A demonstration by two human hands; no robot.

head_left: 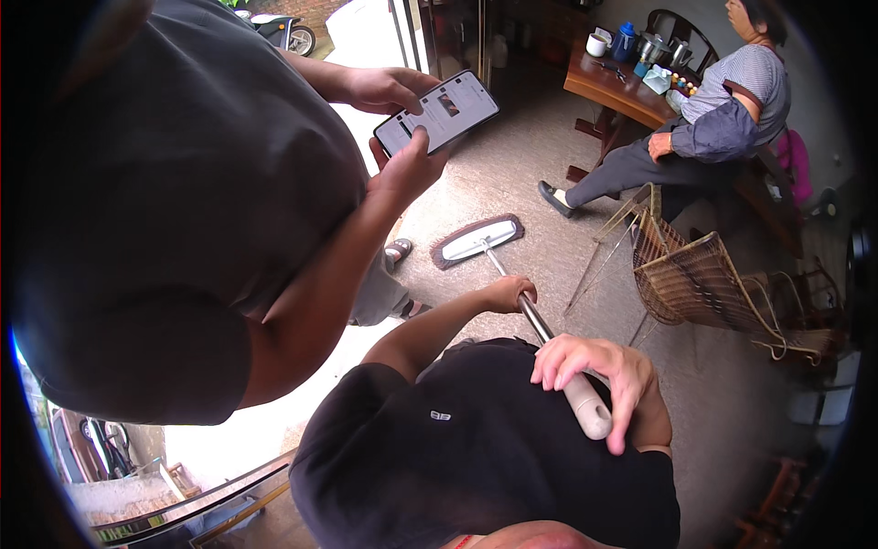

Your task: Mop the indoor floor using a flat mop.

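A flat dust mop lies head-down on the floor in front of me, its brown fringed head [478, 240] topped by a white plate. A metal pole [536, 321] runs from it up towards my chest and ends in a pale grip [588, 410] with a hanging hole. My left hand [509, 295] is wrapped around the pole's lower part. Higher up, my right hand [598, 374] straddles the pole loosely at the grip. Its fingers bend over one side, and the thumb stretches along the other. The right palm's contact with the pole is hidden.
Close at my left stands a person in a dark shirt [206, 206], both hands on a smartphone [439, 113]. Another person [734, 117] sits by a wooden table [583, 75] bearing a blue flask [623, 41] and pots. A wicker chair [686, 274] stands right of the mop.
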